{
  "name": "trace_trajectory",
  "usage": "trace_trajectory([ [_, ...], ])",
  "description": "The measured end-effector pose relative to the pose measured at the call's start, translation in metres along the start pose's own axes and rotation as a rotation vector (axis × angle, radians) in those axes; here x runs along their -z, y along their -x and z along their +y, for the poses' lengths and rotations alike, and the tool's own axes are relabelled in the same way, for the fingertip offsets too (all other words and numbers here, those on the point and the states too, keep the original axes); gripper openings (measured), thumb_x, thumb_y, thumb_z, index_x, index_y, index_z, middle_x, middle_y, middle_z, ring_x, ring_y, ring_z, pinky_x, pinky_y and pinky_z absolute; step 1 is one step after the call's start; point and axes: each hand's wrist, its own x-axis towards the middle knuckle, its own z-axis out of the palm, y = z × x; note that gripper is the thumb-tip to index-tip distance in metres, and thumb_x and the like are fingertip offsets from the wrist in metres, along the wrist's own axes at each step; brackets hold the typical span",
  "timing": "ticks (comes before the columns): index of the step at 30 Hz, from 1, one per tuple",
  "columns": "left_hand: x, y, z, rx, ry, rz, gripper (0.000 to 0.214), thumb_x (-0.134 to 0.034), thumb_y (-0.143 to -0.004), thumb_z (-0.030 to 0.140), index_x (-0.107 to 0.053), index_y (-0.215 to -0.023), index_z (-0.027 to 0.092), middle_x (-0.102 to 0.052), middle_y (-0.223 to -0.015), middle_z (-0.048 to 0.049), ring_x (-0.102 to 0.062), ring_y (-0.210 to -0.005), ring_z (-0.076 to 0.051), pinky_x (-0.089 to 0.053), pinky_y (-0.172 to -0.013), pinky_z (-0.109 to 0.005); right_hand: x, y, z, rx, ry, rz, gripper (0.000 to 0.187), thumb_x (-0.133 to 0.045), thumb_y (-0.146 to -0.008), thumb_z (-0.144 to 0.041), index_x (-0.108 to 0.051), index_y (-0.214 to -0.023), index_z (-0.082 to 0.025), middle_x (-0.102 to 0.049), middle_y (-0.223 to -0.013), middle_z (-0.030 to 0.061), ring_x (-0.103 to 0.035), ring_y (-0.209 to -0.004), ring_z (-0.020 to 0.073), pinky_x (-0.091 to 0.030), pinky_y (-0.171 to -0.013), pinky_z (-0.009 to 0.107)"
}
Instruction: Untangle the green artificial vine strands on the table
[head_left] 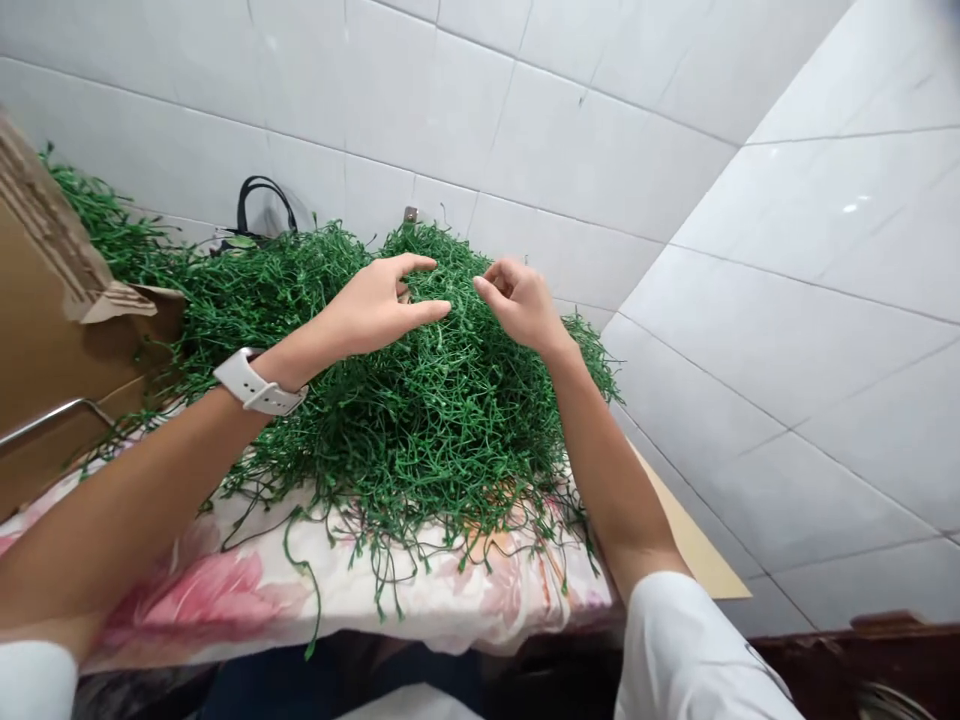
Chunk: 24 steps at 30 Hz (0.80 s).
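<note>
A large tangled heap of thin green artificial stems (450,410) with small forked tips covers much of the table in the head view. My left hand (379,300) is over the middle of the heap, its thumb and index finger spread apart with nothing visible between them. To its right, my right hand (521,305) hovers over the heap's upper right side with curled fingers and the thumb close to them. Whatever those fingers may hold is hidden. The two hands are apart, fingertips facing each other.
A cardboard box (82,340) stands at the left, its torn flap near the heap. Behind the stems, a black handle (266,190) rises against the tiled wall (420,100). A floral cloth (217,600) covers the table, and a tan board (697,530) sticks out at the right.
</note>
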Motion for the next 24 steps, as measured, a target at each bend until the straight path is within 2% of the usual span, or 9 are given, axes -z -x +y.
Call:
trace_trajectory([
  [4,0.002,-0.001,-0.006,-0.091,0.148,0.034,0.040,-0.074,-0.088,0.038,-0.072,-0.119,0.012,-0.046,-0.053,0.0069,-0.031,-0.045,-0.007,-0.027,-0.048,-0.027,0.004,0.002,-0.016,0.033,-0.119,0.072,0.047,-0.059,-0.095,-0.064,-0.049,-0.074,-0.023,-0.041,-0.060,-0.0057,-0.034,-0.055,0.0099,-0.028,-0.056,0.031],
  [6,0.002,0.000,-0.005,-0.094,0.194,0.030,0.035,-0.070,-0.092,0.037,-0.071,-0.117,0.012,-0.046,-0.057,0.0057,-0.033,-0.049,-0.007,-0.029,-0.050,-0.027,0.007,0.003,-0.029,0.046,-0.241,0.090,0.047,-0.060,-0.094,-0.067,-0.052,-0.079,-0.023,-0.043,-0.060,-0.0059,-0.036,-0.054,0.0099,-0.029,-0.054,0.030],
  [8,0.002,0.000,-0.002,-0.102,0.220,0.037,0.033,-0.069,-0.093,0.034,-0.070,-0.118,0.013,-0.046,-0.061,0.0052,-0.035,-0.051,-0.008,-0.031,-0.051,-0.027,0.011,0.006,-0.045,0.048,-0.365,0.056,0.046,-0.060,-0.093,-0.069,-0.054,-0.084,-0.024,-0.046,-0.058,-0.0063,-0.039,-0.051,0.0100,-0.032,-0.052,0.029],
  [12,-0.002,0.003,0.005,-0.210,0.223,0.105,0.046,-0.081,-0.079,0.026,-0.064,-0.122,0.018,-0.050,-0.069,0.0045,-0.044,-0.057,-0.010,-0.036,-0.053,-0.027,0.016,0.014,-0.074,-0.011,-0.497,-0.122,0.047,-0.056,-0.096,-0.069,-0.056,-0.082,-0.024,-0.053,-0.059,-0.0039,-0.047,-0.052,0.0103,-0.038,-0.049,0.027],
  [14,-0.003,0.006,0.011,-0.255,0.236,0.126,0.052,-0.084,-0.077,0.025,-0.061,-0.123,0.020,-0.054,-0.074,0.0031,-0.047,-0.060,-0.010,-0.038,-0.054,-0.027,0.017,0.019,-0.085,-0.023,-0.514,-0.151,0.045,-0.056,-0.098,-0.068,-0.056,-0.085,-0.024,-0.056,-0.062,-0.0029,-0.051,-0.055,0.0107,-0.040,-0.050,0.027],
  [18,-0.007,0.012,0.027,-0.259,0.287,0.143,0.053,-0.083,-0.077,0.023,-0.058,-0.124,0.022,-0.054,-0.074,0.0033,-0.049,-0.062,-0.011,-0.038,-0.054,-0.028,0.013,0.024,-0.096,0.018,-0.490,-0.092,0.041,-0.057,-0.098,-0.066,-0.055,-0.093,-0.025,-0.054,-0.070,-0.0027,-0.052,-0.061,0.0111,-0.046,-0.055,0.027],
  [24,-0.010,0.021,0.040,-0.257,0.302,0.193,0.058,-0.084,-0.075,0.021,-0.057,-0.126,0.026,-0.052,-0.067,0.0053,-0.055,-0.066,-0.015,-0.040,-0.056,-0.030,0.004,0.028,-0.101,0.065,-0.438,0.005,0.042,-0.050,-0.101,-0.066,-0.052,-0.088,-0.025,-0.044,-0.073,-0.0010,-0.051,-0.068,0.0138,-0.050,-0.061,0.030],
])
